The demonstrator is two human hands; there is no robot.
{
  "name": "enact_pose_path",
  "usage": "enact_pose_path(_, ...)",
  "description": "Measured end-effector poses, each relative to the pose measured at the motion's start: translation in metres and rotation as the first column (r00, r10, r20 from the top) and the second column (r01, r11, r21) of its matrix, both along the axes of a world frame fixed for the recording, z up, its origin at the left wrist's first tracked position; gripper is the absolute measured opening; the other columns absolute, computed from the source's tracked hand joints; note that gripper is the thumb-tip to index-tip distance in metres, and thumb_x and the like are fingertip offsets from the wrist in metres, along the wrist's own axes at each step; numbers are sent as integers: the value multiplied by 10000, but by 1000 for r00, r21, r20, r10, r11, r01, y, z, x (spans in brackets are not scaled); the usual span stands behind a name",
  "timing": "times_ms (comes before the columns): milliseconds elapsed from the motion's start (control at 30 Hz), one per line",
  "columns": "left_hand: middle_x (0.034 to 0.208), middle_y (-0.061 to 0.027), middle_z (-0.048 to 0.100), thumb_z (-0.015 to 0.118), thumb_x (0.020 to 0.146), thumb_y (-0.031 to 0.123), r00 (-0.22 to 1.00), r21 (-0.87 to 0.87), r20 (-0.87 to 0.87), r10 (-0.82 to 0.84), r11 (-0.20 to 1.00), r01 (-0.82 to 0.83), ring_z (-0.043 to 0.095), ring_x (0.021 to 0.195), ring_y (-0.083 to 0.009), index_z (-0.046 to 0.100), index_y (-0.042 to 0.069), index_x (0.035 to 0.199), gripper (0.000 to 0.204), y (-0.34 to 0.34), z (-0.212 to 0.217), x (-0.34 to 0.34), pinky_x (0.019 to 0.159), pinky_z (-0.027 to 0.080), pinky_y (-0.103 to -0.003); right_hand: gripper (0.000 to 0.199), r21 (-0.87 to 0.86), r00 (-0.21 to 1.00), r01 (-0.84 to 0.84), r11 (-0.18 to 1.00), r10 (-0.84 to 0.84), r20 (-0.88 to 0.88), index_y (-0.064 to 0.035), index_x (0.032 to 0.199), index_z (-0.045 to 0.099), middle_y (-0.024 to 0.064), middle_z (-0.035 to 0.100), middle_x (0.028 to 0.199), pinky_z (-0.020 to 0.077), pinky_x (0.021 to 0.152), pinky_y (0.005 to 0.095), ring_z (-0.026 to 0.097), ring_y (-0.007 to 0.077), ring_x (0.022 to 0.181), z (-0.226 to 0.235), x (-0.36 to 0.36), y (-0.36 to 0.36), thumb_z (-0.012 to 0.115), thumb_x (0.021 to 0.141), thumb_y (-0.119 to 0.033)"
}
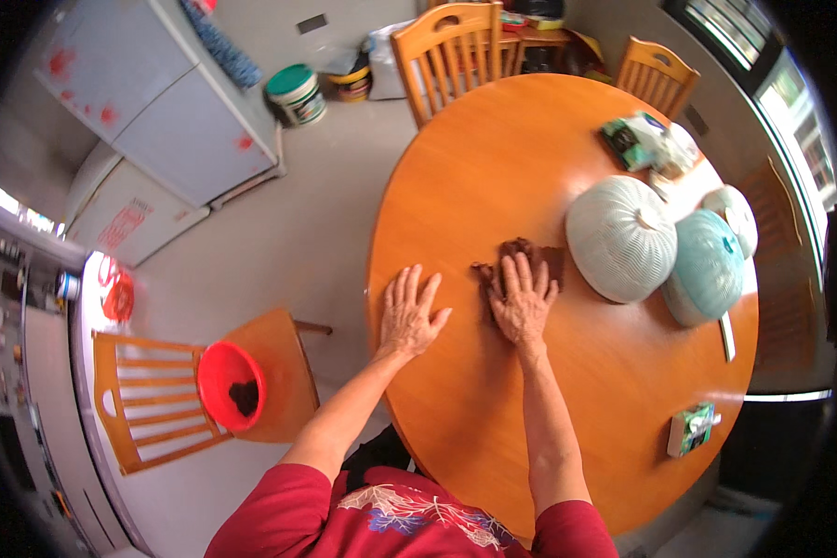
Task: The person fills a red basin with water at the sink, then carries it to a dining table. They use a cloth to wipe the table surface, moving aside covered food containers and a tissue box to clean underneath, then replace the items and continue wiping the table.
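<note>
My left hand lies flat on the round wooden table near its left edge, fingers spread, with nothing under it that I can see. To its right, my right hand presses palm down on a crumpled dark brown cloth. Its fingers are stretched out over the cloth, not wrapped round it. Folds of the cloth bunch up beyond the fingertips and to both sides of the hand; the part beneath the palm is hidden.
Dome-shaped pale mesh food cover and a teal one stand right of the cloth. Tissue packs lie farther back and near right. A chair at left bears a red bucket with something dark inside.
</note>
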State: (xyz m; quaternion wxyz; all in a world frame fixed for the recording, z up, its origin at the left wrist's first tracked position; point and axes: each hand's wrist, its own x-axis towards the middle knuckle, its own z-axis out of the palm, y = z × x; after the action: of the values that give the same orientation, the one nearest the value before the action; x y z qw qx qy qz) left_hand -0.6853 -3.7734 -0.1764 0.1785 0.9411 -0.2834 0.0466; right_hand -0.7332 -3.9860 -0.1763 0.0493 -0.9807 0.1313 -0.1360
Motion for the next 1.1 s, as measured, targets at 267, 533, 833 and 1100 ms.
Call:
enact_pose_path(267, 1494, -242, 253, 605, 900, 364, 998, 27, -3, -68, 997, 68, 221, 1390, -406, 354, 96, 1445, 657, 11, -3, 7, 1110, 205, -553, 529, 153, 999, -46, 987, 46, 1, -169, 1310, 556, 78, 456, 1431, 209, 1074, 633, 302, 456, 1341, 22, -117, 60, 635, 823, -358)
enact_pose_path(533, 1451, -232, 227, 660, 854, 364, 951, -15, -187, -246, 969, 248, 215, 1347, -430, 402, 96, 1394, 656, 9, 28, 90, 1077, 205, -581, 700, 219, 930, 351, 910, -314, -190, -164, 1339, 544, 105, 421, 1444, 128, 1055, 705, 213, 530, 1359, 31, -112, 133, 667, 732, -490)
enact_pose_path(833, 1422, -201, 318, 689, 844, 249, 915, -27, 135, -380, 922, 387, 309, 1322, -382, 431, 136, 1389, 613, -53, -10, 297, 1066, 266, -533, 700, 89, 898, 439, 894, -434, -70, -139, 1368, 491, 140, 370, 1460, 181, 1075, 657, 257, 471, 1357, 20, 57, 78, 656, 778, -479)
enact_pose_path(1100, 1399, -181, 345, 651, 875, 317, 881, 6, 158, -446, 893, 451, 317, 1295, -364, 451, 137, 1362, 556, -84, -18, 331, 1049, 287, -531, 663, 110, 884, 463, 880, -467, 14, -133, 1383, 445, 153, 341, 1464, 233, 1097, 597, 274, 451, 1355, 6, 156, -1, 609, 841, -478)
